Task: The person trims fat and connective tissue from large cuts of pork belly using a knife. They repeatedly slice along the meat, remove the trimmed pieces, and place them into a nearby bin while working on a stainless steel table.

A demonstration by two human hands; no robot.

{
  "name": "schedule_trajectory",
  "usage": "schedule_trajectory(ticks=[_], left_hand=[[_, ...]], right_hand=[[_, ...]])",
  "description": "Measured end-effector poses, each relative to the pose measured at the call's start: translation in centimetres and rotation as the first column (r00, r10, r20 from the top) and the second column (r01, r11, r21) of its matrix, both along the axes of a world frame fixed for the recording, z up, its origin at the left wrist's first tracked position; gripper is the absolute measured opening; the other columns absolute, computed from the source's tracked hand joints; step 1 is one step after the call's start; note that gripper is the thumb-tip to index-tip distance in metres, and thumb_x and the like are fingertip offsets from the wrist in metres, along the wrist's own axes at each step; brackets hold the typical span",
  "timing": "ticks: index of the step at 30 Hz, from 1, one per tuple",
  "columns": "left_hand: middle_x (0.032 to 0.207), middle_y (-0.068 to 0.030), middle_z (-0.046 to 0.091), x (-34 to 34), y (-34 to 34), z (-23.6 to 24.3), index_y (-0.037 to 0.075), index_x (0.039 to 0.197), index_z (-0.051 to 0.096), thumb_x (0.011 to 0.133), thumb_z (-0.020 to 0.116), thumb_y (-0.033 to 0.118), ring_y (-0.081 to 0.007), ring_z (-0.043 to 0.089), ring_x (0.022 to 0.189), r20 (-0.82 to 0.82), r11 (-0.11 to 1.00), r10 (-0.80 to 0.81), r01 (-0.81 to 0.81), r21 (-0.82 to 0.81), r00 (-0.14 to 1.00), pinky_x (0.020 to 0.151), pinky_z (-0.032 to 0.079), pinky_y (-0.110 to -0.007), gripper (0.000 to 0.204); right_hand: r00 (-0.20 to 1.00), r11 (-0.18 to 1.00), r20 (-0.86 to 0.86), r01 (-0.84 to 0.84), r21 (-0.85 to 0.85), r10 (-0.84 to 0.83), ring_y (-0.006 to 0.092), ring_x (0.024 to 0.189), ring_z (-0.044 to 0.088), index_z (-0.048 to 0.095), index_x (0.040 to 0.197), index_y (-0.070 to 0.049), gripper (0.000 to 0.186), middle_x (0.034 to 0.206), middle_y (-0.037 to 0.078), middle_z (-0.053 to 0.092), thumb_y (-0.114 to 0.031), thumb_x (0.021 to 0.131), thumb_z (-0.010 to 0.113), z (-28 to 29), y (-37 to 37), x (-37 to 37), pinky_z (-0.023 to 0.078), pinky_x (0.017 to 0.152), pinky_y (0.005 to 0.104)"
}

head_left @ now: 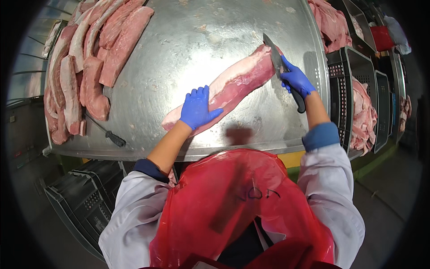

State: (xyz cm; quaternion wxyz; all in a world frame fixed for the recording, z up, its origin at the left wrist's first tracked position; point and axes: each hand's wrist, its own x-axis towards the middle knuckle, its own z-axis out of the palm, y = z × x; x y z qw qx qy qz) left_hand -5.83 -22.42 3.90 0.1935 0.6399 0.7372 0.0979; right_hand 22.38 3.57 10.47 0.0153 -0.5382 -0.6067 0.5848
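A long slab of pork loin (pixel 237 83) lies slantwise on the steel table, its pale fat along the far side and red meat along the near side. My left hand (pixel 198 109), in a blue glove, presses on its near left end with the fingers spread. In my blue-gloved right hand (pixel 296 80) is the black handle of a knife (pixel 274 52). The blade points away and to the left, beside the loin's far right end. A small strip of meat shows just past the blade there; whether it is cut free I cannot tell.
Several pork loins (pixel 92 80) are heaped at the table's left. A sharpening steel (pixel 115 138) with a black handle lies near them. Along the right side stand dark crates (pixel 347 58) holding meat pieces (pixel 362 112). Stacked crates (pixel 85 197) stand below the table's left edge.
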Motion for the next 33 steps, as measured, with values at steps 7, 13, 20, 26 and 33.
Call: schedule_trajectory(ticks=[7, 13, 20, 26, 33], left_hand=[[0.114, -0.0215, 0.058, 0.6, 1.8, 2.0, -0.003, 0.122, 0.054, 0.080, 0.068, 0.062, -0.0373, 0.057, 0.103, -0.072, 0.982, 0.010, -0.024, -0.188, 0.997, 0.088, 0.046, -0.051, 0.079], [0.112, -0.0220, 0.066, 9.3, 19.4, 3.4, 0.000, 0.108, 0.066, 0.081, 0.069, 0.052, -0.0385, 0.065, 0.103, 0.166, 0.989, 0.054, -0.076, 0.125, 0.985, 0.089, 0.052, -0.047, 0.059], [0.096, -0.0282, 0.069, 9.0, 27.0, -0.3, -0.003, 0.093, 0.073, 0.084, 0.065, 0.036, -0.0400, 0.069, 0.087, 0.137, 0.983, 0.121, -0.099, -0.155, 0.983, 0.081, 0.054, -0.044, 0.041], [0.076, -0.0247, 0.068, 9.1, 26.5, -0.7, -0.004, 0.080, 0.071, 0.076, 0.070, 0.023, -0.0326, 0.066, 0.069, 0.262, 0.973, 0.227, -0.206, -0.103, 0.938, 0.067, 0.051, -0.041, 0.028], [0.073, -0.0213, 0.068, 10.0, 25.8, 0.6, -0.003, 0.081, 0.070, 0.087, 0.071, 0.026, -0.0269, 0.065, 0.067, 0.267, 0.970, 0.243, -0.230, -0.079, 0.933, 0.066, 0.051, -0.040, 0.030]], right_hand=[[0.991, 0.965, -0.031, 0.123, -0.231, -0.134, 0.0105, 0.049, 0.053, 0.028, 0.161, -0.023, 0.085, 0.077, 0.006, 0.062, 0.008, 0.085, 0.049, 7.5, -11.7, 8.8, 0.043, 0.043, 0.0247], [0.881, 0.915, -0.283, 0.402, 0.026, -0.379, 0.0088, 0.054, 0.055, 0.023, 0.162, -0.025, 0.084, 0.079, 0.003, 0.060, 0.006, 0.089, 0.050, 1.6, -3.8, 10.9, 0.044, 0.043, 0.0240], [0.817, 0.907, -0.428, 0.420, -0.015, -0.386, 0.0113, 0.053, 0.059, 0.018, 0.162, -0.030, 0.084, 0.071, 0.007, 0.063, 0.000, 0.092, 0.054, -5.9, -0.8, 5.1, 0.050, 0.047, 0.0283], [0.954, 0.995, -0.284, 0.100, 0.014, -0.092, 0.0141, 0.062, 0.061, 0.024, 0.161, -0.030, 0.079, 0.081, 0.011, 0.066, -0.006, 0.092, 0.055, -4.5, 2.4, 0.4, 0.054, 0.058, 0.0304], [0.934, 0.967, -0.348, -0.161, -0.199, 0.084, 0.0119, 0.058, 0.058, 0.025, 0.161, -0.031, 0.081, 0.082, 0.009, 0.063, -0.003, 0.090, 0.053, -3.1, -1.5, 8.0, 0.052, 0.054, 0.0291]])
